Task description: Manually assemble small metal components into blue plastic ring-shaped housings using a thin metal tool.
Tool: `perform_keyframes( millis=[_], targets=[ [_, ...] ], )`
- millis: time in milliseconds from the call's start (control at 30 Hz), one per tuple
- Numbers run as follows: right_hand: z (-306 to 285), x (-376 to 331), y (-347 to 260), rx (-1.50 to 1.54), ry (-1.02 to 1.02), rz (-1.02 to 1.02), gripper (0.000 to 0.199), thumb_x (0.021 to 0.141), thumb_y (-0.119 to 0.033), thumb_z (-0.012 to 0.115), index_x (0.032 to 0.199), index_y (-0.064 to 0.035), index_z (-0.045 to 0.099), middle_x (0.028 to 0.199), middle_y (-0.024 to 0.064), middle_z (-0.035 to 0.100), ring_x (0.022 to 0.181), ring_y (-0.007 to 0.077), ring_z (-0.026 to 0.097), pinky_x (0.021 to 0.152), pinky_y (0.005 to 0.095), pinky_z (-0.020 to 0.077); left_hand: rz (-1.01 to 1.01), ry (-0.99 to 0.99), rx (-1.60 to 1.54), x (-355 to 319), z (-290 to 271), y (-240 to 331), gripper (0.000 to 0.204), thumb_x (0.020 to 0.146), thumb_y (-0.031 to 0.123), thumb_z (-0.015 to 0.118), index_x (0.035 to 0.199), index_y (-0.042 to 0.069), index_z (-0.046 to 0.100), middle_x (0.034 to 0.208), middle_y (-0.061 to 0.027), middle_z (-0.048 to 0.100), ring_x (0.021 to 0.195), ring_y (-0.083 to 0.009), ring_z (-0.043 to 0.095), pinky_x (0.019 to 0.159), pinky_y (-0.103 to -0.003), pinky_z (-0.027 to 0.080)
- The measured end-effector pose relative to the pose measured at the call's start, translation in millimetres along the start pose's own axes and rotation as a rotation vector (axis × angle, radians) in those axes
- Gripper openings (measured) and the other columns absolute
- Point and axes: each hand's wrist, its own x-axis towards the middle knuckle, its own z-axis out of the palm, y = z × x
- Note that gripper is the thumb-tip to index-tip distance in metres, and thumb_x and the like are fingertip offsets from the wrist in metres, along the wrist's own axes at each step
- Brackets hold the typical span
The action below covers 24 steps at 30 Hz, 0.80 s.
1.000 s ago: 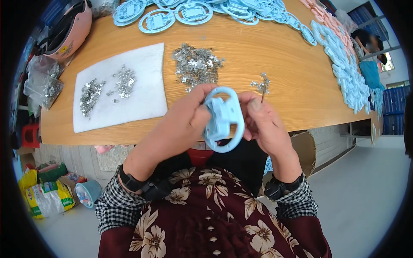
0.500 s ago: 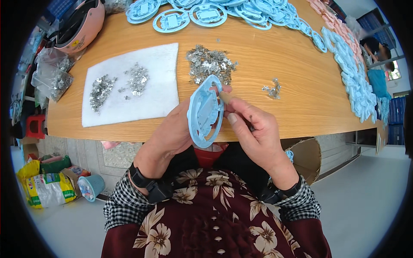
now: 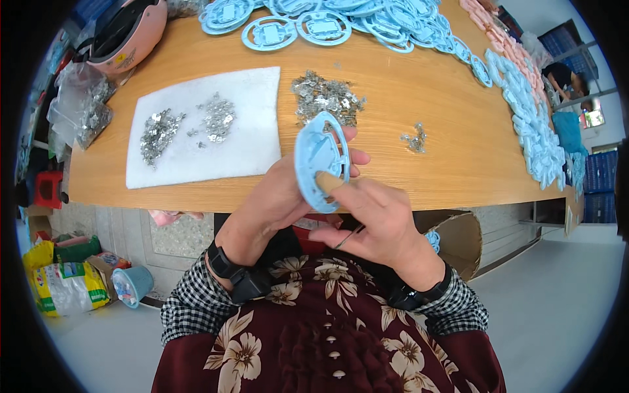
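My left hand point(image 3: 272, 193), fingers wrapped round a tilted blue oval frame point(image 3: 303, 160), seen from my remote view at the bench's point(image 3: 458, 157) near edge, my right hand point(image 3: 383, 223) touching it with one fingertip, other fingers holding a thin metal tool point(image 3: 349, 238).

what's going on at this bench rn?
A person's left hand holds up a blue ring-shaped part, tilted, while the right hand has a fingertip against its inner side and a thin metal tool in its grip. Small metal pieces lie in piles on the wooden table and white pad. More blue parts lie beyond.
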Motion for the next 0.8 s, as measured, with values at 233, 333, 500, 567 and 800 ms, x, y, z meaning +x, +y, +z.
perform_keyframes(
  millis=[233,333,500,567,800],
  targets=[
    [-20,10,-8,0.043,0.092,0.269,0.013,0.087,-0.004,0.068,0.099,-0.0003,0.067,0.084,0.0049,0.06,0.068,0.0127,0.056,0.058,0.0246,0.0445,0.015,0.053,0.024,-17,-12,12,0.05,0.105,0.029,0.041,0.148,0.003,0.036,0.133,-0.0143,0.056,0.116,-0.0234,0.059,0.104,-0.038,0.044],
    [-28,22,-11,0.347,-0.006,0.607,0.01,0.093,-0.006,0.064,0.098,0.0019,0.066,0.089,0.0029,0.062,0.08,0.0084,0.056,0.072,0.0241,0.0452,0.298,0.102,0.496,-35,-27,30,0.049,0.103,0.023,0.047,0.147,0.002,0.039,0.13,-0.0111,0.058,0.112,-0.0181,0.059,0.099,-0.035,0.047],
    [-6,51,-18,0.547,-0.317,0.791,0.019,0.096,-0.012,0.063,0.107,0.0034,0.066,0.093,0.0011,0.062,0.085,0.0078,0.058,0.076,0.0233,0.0468,0.183,0.007,0.635,-55,-34,63,0.03,0.101,0.016,0.052,0.127,0.0,0.057,0.111,-0.0066,0.065,0.1,-0.0094,0.06,0.085,-0.027,0.051],
    [4,65,-18,0.527,-0.368,0.798,0.022,0.097,-0.013,0.063,0.111,0.0034,0.066,0.095,0.0009,0.063,0.086,0.0074,0.057,0.076,0.0232,0.0468,0.056,0.032,0.5,-57,-40,67,0.027,0.102,0.016,0.051,0.122,0.0,0.059,0.104,-0.0061,0.067,0.096,-0.0091,0.061,0.085,-0.027,0.051],
    [-3,65,25,0.158,-0.243,0.965,0.041,0.105,-0.038,0.046,0.107,-0.0033,0.067,0.075,-0.0023,0.057,0.068,0.0069,0.05,0.063,0.0246,0.0437,0.01,0.119,0.723,-45,-47,66,0.024,0.1,0.013,0.048,0.113,-0.001,0.062,0.095,-0.0101,0.07,0.087,-0.0142,0.064,0.078,-0.03,0.051]
  ],
)
